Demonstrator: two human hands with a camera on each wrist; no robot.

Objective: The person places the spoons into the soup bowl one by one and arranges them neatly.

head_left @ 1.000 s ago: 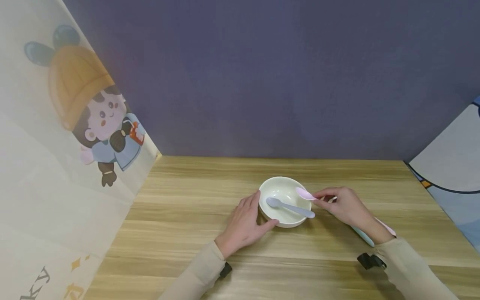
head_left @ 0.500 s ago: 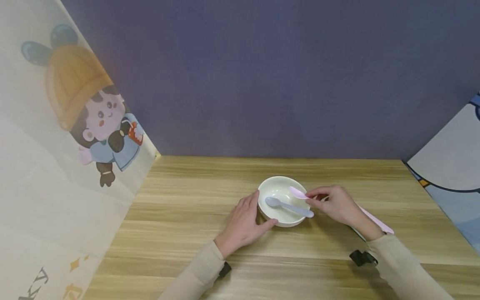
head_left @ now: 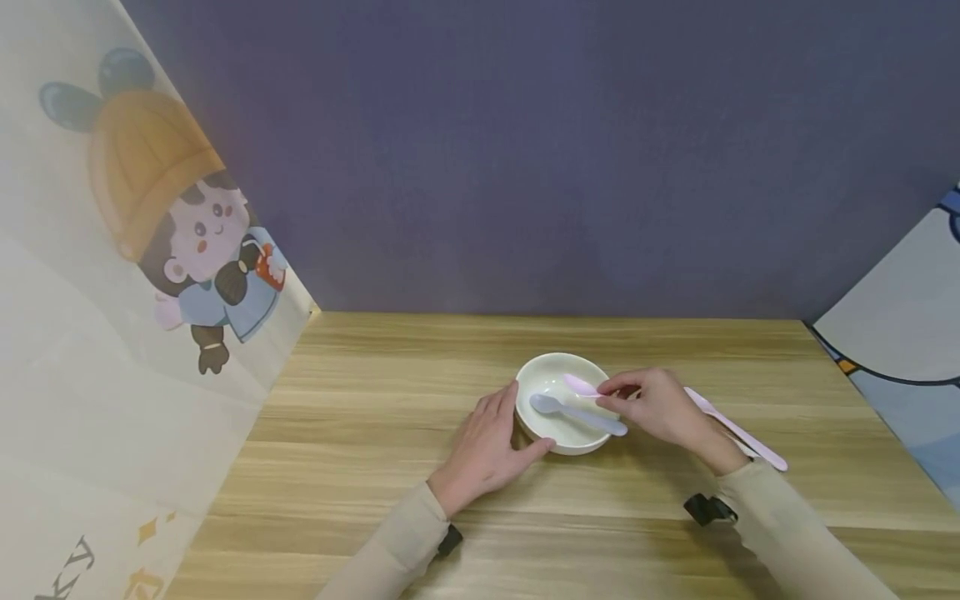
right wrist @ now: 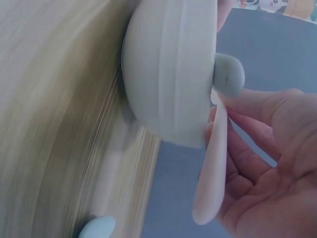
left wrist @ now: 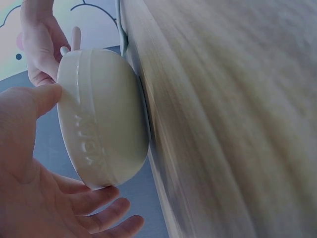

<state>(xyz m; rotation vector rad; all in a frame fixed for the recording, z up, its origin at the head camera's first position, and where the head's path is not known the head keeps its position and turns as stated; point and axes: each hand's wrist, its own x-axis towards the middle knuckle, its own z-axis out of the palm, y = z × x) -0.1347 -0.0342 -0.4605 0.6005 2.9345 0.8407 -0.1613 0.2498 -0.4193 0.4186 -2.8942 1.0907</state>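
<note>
A cream bowl [head_left: 534,423] stands on the table with a lilac spoon [head_left: 581,414] lying across it, its handle end over the right rim. My left hand [head_left: 489,450] holds the bowl from the left. In the left wrist view, its thumb presses the rim and some fingertips touch the opposite side, the others hanging loose. A pink spoon [head_left: 580,385] is pinched between thumb and fingers of my right hand [head_left: 652,407]. Its head sits over the bowl's inside, while its handle [right wrist: 213,178] extends past the fingers in the right wrist view.
On the table [head_left: 390,375], right of my right wrist, lies a second pink spoon [head_left: 742,433]. The tip of a teal spoon [right wrist: 99,228] appears low in the right wrist view. A dark panel [head_left: 555,167] rises behind the table, with a printed wall [head_left: 112,375] at the left.
My right hand has moved left with the pink spoon, bringing its head further over the bowl. More of the second pink spoon shows now. My left hand stays on the bowl.
</note>
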